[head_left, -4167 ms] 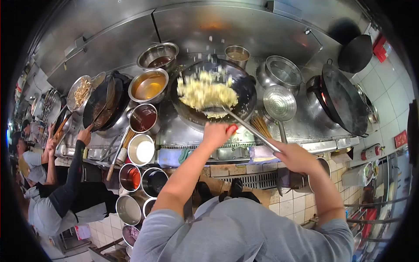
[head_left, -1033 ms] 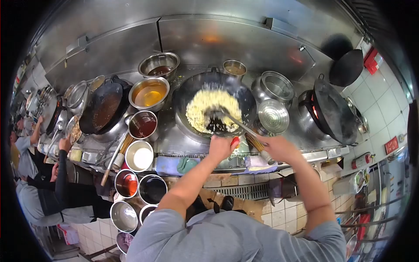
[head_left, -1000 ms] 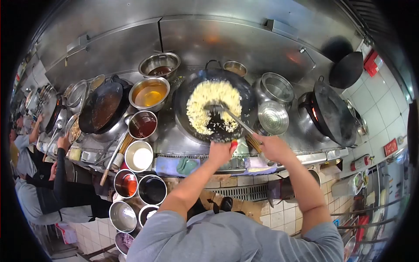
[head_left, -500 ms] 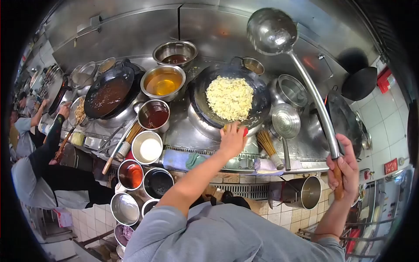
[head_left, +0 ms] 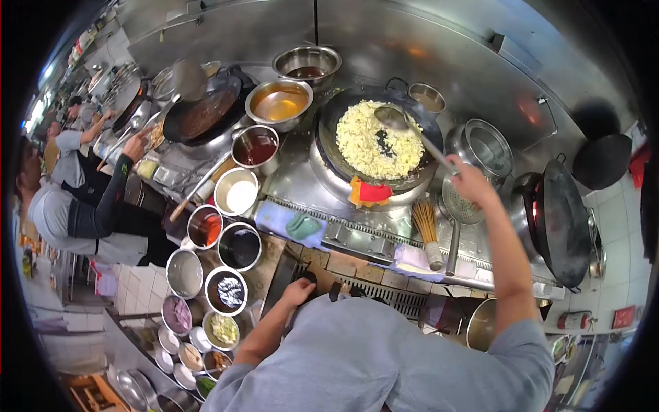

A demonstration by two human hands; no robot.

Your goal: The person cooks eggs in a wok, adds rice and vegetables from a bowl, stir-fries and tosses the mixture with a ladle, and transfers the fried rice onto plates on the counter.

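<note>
One wok (head_left: 432,127) sits up and to the left of my right hand (head_left: 471,182), with that hand much the nearer of the two; pale yellow food (head_left: 357,140), all small crumbly bits, spreads over its bottom, and a dark bare patch shows through near the middle. Across the space between hand and food runs the ladle (head_left: 392,119); its long axis slants from my grip up and leftward, over the wok's right side, so that its bowl is at the upper part of the food; whether it presses in or only skims the top, I cannot tell. My right fingers are curled closed around the handle's end, out beyond the wok's rim and just above the strainer (head_left: 463,204) as I look at it.

My left hand (head_left: 298,292) rests low beside my waist, well apart from the wok; its fingers look bent, but the palm is hidden; I cannot tell how far open it is or whether it has hold of anything; off to its left stands a cluster of steel pots (head_left: 180,265). A red and yellow cloth (head_left: 374,193) lies on the wok's near rim, touched by neither hand; a bamboo brush (head_left: 425,223) lies to the right of that.
</note>
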